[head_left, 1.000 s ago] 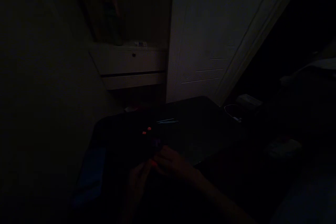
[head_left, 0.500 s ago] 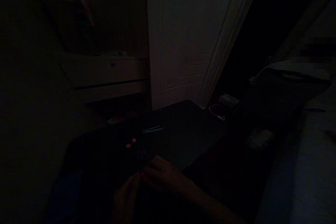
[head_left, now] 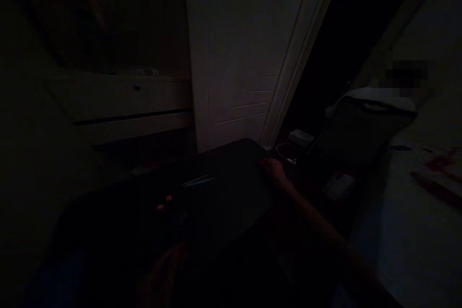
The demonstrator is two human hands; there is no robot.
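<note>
Your right hand (head_left: 275, 172) is hanging at or just above the right edge of the dark tabletop (head_left: 231, 197), near its far corner, with the forearm slanting in from the lower right. Its fingers are bunching loosely together, and a small red spot (head_left: 263, 162) is showing at the tips; in this gloom I cannot tell whether you are pinching a red piece or merely catching a glow. Your left hand (head_left: 166, 264) is staying low at the near side, its fingers lying roughly side by side and pointing away from you; whether it is holding anything, I cannot tell. Beyond that hand, two small orange blocks (head_left: 160, 207) are sitting close to each other on the tabletop, one a little farther off and to the right. Farther back and right of them, a few thin pale-blue sticks (head_left: 198, 181) are lying in a narrow fan, meeting toward the left. Behind the table a white panelled door (head_left: 231, 53) is standing beside a drawer unit (head_left: 135, 101) with a dark round knob (head_left: 136, 87). Past your right hand, a white cable (head_left: 283, 146) is curving beside a pale box (head_left: 301, 138).
</note>
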